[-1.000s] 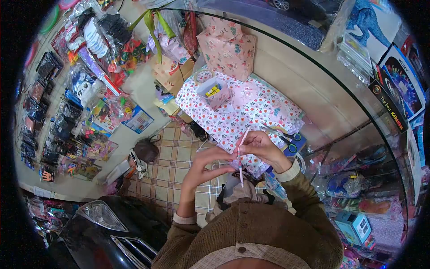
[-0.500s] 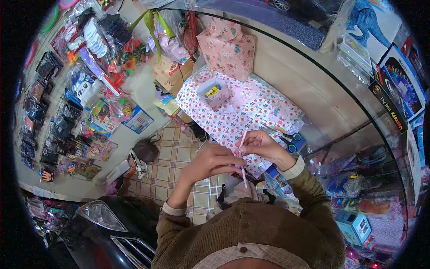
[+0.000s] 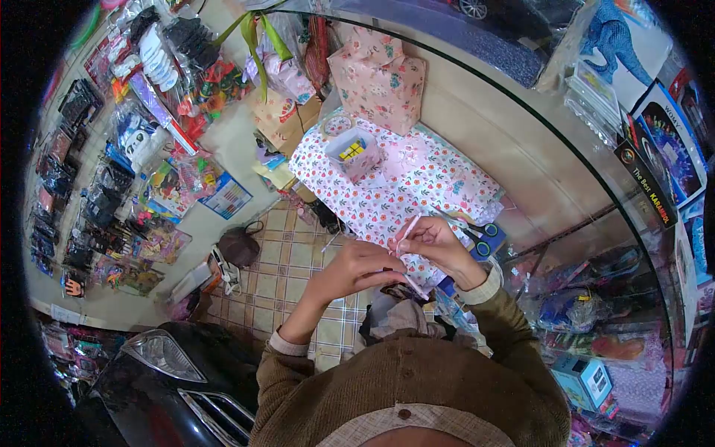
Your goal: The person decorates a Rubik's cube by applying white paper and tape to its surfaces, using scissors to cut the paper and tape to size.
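Note:
A narrow pale pink strip (image 3: 417, 287), perhaps ribbon or folded paper, runs between my two hands. My left hand (image 3: 356, 270) pinches it near its lower part, and the lower end sticks out past the fingertips. Higher up, my right hand (image 3: 438, 244) has thumb and fingers closed on the strip, whose upper end points up and away. Both hands are just above the near edge of a table covered in floral paper (image 3: 424, 175). Scissors (image 3: 477, 232) with dark, green-ringed handles lie right of my right hand.
On the table stand an open box (image 3: 352, 154) with yellow blocks inside, a tape roll (image 3: 337, 127) and a pink floral bag-like package (image 3: 380, 82). A glass edge (image 3: 547, 112) curves along the right. Hanging goods line the left wall; a black motorbike (image 3: 171, 387) is at lower left.
The strip has tilted: its lower end has swung right and its upper end leans further right. My hands stay close together in nearly the same place.

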Tool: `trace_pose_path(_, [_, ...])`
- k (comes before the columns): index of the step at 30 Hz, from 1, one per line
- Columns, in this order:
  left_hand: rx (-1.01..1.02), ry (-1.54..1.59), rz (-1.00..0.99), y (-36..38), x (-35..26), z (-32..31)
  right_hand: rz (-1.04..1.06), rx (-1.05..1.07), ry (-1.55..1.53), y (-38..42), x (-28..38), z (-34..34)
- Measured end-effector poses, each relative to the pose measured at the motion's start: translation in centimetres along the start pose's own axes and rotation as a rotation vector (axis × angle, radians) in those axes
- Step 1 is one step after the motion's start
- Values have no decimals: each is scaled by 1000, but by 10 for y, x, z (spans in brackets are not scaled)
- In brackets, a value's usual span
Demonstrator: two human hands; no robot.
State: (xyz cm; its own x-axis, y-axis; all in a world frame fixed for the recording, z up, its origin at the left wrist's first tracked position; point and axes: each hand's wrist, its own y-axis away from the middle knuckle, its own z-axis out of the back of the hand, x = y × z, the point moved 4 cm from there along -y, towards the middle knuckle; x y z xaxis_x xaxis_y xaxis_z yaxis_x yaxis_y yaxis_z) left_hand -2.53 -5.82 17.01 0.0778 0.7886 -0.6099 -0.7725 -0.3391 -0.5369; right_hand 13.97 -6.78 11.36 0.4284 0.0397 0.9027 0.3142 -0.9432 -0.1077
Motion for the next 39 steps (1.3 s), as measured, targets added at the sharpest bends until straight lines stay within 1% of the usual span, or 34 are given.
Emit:
trace_pose_path(3, [-2, 26, 12, 0, 1, -1, 25, -15, 4, 1, 3, 5])
trace_pose_path(5, [26, 21, 22, 1, 1, -1, -5, 2, 33, 2, 7, 6])
trace_pose_path(8, [36, 24, -26, -1, -2, -5, -54, 15, 57, 5, 11, 2])
trace_pose_path(11, [59, -15, 64, -3, -2, -6, -63, 38, 85, 7, 14, -1])
trace_pose_path(12, [39, -14, 42, -2, -1, -6, -58, 47, 98, 6, 15, -2])
trace_pose_path(14, [-1, -8, 0, 2, 3, -9, -12, 18, 85, 7, 12, -1])
trace_pose_path(17, [-11, -4, 72, 1, 2, -6, 55, -19, 59, 8, 5, -2])
trace_pose_path(20, [-63, 78, 51, 3, 3, -7, 125, -33, 34, 9, 3, -7])
trace_pose_path(23, [-42, 157, 66, 3, -4, -4, 168, -25, 59, 12, 5, -11])
trace_pose_path(27, [-26, 130, 63, 5, -5, -4, 151, -85, 122, 12, 7, -15])
trace_pose_path(30, [-7, 92, 53, 6, -7, -2, 134, -78, 165, 14, 10, -22])
trace_pose_path(33, [2, 58, 49, 9, -12, 0, 157, -68, 109, 14, 2, -20])
trace_pose_path(35, [17, 88, 57, 12, -12, 0, 96, -36, 164, 15, 7, -19])
trace_pose_path(36, [18, 34, 49, 13, -13, 0, 65, -23, 191, 16, 11, -17])
trace_pose_path(39, [22, -102, 27, 13, -19, 0, 95, 36, 244, 14, 26, -16])
